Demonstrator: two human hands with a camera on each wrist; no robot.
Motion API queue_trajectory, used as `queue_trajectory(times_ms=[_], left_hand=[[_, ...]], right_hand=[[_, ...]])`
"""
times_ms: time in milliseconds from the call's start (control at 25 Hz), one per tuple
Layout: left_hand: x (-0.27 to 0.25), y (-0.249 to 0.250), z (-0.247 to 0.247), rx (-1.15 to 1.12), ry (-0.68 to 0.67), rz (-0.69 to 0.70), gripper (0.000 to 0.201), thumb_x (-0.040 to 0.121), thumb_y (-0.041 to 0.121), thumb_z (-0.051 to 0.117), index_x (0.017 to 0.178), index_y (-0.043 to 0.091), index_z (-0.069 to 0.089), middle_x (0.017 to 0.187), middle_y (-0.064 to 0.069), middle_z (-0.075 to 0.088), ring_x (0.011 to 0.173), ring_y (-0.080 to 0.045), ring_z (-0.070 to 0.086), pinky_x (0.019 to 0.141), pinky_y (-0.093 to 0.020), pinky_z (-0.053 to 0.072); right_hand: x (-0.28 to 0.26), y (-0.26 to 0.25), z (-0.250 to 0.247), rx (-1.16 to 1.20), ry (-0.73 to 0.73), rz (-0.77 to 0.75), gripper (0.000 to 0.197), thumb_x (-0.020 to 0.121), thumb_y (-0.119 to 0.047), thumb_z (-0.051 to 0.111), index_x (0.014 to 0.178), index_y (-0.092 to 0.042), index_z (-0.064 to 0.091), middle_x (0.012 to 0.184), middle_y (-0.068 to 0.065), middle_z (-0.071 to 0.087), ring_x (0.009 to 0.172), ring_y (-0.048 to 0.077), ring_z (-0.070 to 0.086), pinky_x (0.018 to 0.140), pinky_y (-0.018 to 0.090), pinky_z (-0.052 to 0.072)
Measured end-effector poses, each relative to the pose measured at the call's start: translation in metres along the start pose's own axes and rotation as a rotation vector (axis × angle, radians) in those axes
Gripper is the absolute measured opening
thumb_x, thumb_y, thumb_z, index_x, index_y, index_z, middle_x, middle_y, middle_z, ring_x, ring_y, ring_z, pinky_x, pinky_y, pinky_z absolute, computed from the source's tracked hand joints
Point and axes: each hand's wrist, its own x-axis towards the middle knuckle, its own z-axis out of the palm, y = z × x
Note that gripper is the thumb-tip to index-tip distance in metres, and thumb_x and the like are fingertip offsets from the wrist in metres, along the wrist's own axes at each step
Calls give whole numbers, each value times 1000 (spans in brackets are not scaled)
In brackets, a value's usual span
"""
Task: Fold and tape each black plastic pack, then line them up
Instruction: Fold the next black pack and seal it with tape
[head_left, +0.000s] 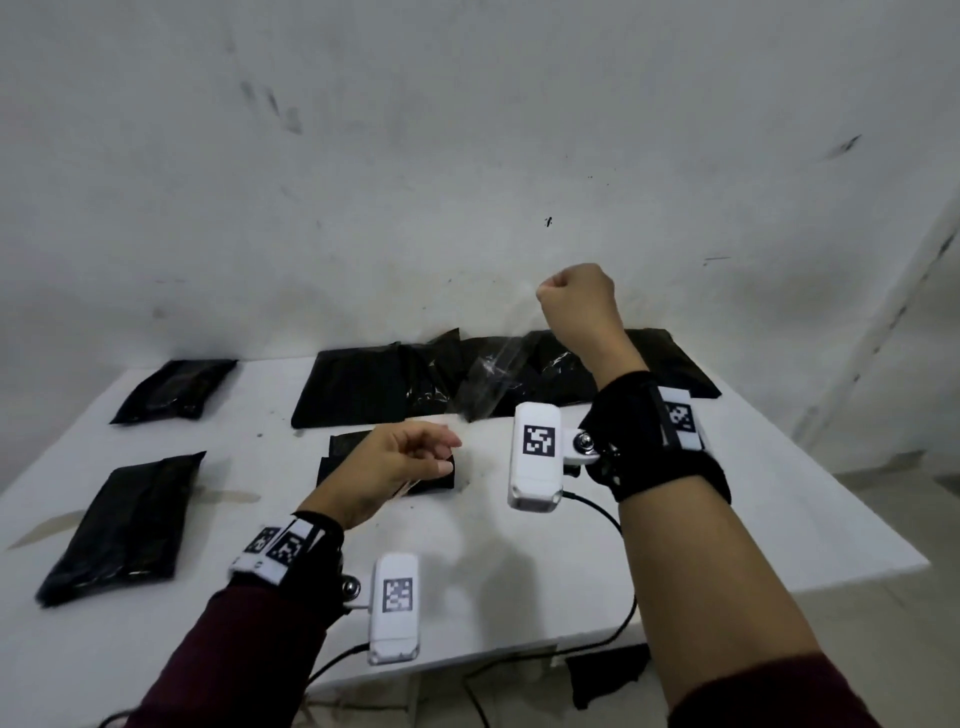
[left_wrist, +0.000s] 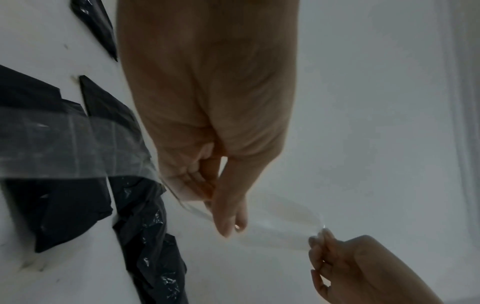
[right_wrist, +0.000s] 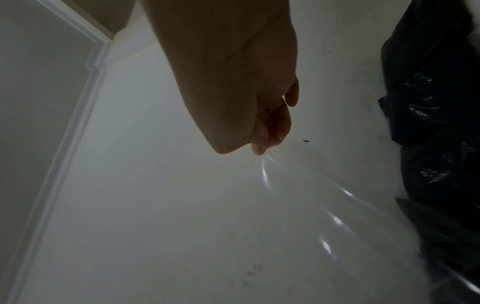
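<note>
A clear tape strip (head_left: 493, 374) is stretched in the air between my two hands. My left hand (head_left: 449, 454) pinches its lower end just above a small folded black pack (head_left: 345, 449) on the white table (head_left: 519, 545). My right hand (head_left: 550, 291) is raised in front of the wall, fist-like, and pinches the upper end. In the left wrist view my left hand (left_wrist: 228, 226) and right hand (left_wrist: 322, 236) hold the tape (left_wrist: 280, 226) taut, and the folded pack (left_wrist: 64, 205) lies beside them. The right wrist view shows my right hand (right_wrist: 262, 148) with the tape (right_wrist: 324, 205) running away from it.
Two taped black packs (head_left: 174, 389) (head_left: 130, 525) lie one behind the other on the table's left side. A pile of unfolded black packs (head_left: 363, 384) stretches along the back edge against the wall. A black scrap (head_left: 608, 675) hangs below the table's front edge.
</note>
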Motion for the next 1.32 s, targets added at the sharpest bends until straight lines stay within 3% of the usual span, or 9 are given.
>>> queue_trajectory(times_ms=[200, 320, 440, 600, 760, 880, 960, 1120, 1320], left_hand=[[14, -19, 0, 7, 81, -105, 18, 86, -7, 55, 90, 8, 65, 75, 3, 59, 64, 1, 54, 60, -8, 43], [29, -33, 1, 21, 56, -129, 12, 90, 1, 53, 92, 7, 63, 80, 0, 63, 71, -3, 59, 63, -12, 46], [43, -42, 3, -73, 16, -193, 16, 88, 0, 55, 101, 9, 56, 87, -10, 68, 71, -17, 64, 62, -23, 51], [62, -41, -6, -41, -7, -240, 28, 78, 18, 70, 99, 2, 60, 81, -13, 72, 58, -17, 63, 51, -25, 51], [65, -47, -38, -29, 61, -277, 42, 52, 36, 81, 81, 8, 73, 87, -20, 71, 65, -20, 67, 54, -23, 53], [57, -56, -68, -75, 74, -354, 35, 53, 33, 84, 82, 15, 77, 95, -16, 72, 81, -23, 70, 66, -25, 57], [51, -65, -90, -81, 83, -410, 48, 42, 40, 89, 84, 19, 78, 97, -12, 73, 90, -24, 69, 71, -27, 58], [45, -70, -137, -103, 152, -466, 46, 46, 37, 89, 86, 16, 78, 86, -6, 72, 82, -15, 67, 73, -29, 58], [44, -77, -176, -169, 351, -551, 12, 82, -1, 59, 89, -3, 68, 69, -8, 68, 59, -12, 66, 69, -29, 57]], right_hand=[[7, 16, 19, -3, 0, 29, 31, 82, -3, 44, 51, -8, 41, 57, 8, 42, 59, 28, 40, 73, 35, 44], [26, 20, 21, 3, 57, 25, 32, 86, -6, 45, 54, -9, 46, 61, 2, 50, 67, 26, 52, 92, 50, 46], [50, 21, 21, -21, 57, 27, 25, 87, -8, 47, 64, -5, 56, 70, 3, 58, 80, 27, 58, 94, 44, 44], [85, 30, 21, 7, 93, 71, 39, 83, -5, 44, 48, -19, 35, 53, -4, 37, 53, 15, 33, 75, 37, 35], [101, 45, 28, 59, 69, 142, 41, 79, -1, 43, 47, -18, 24, 48, -1, 25, 50, 17, 20, 69, 33, 26], [106, 63, 41, 79, 60, 238, 37, 76, 1, 43, 50, -16, 24, 50, 1, 26, 49, 17, 22, 57, 30, 21], [105, 78, 51, 87, 32, 318, 35, 80, -2, 47, 52, -17, 32, 59, 5, 41, 55, 20, 37, 57, 33, 34], [94, 104, 80, 113, -22, 471, 25, 86, -9, 52, 63, -16, 45, 86, 12, 55, 79, 21, 52, 78, 38, 51], [67, 124, 116, 167, 59, 619, 5, 81, 1, 48, 78, -2, 51, 74, 11, 47, 71, 22, 43, 48, 25, 34]])
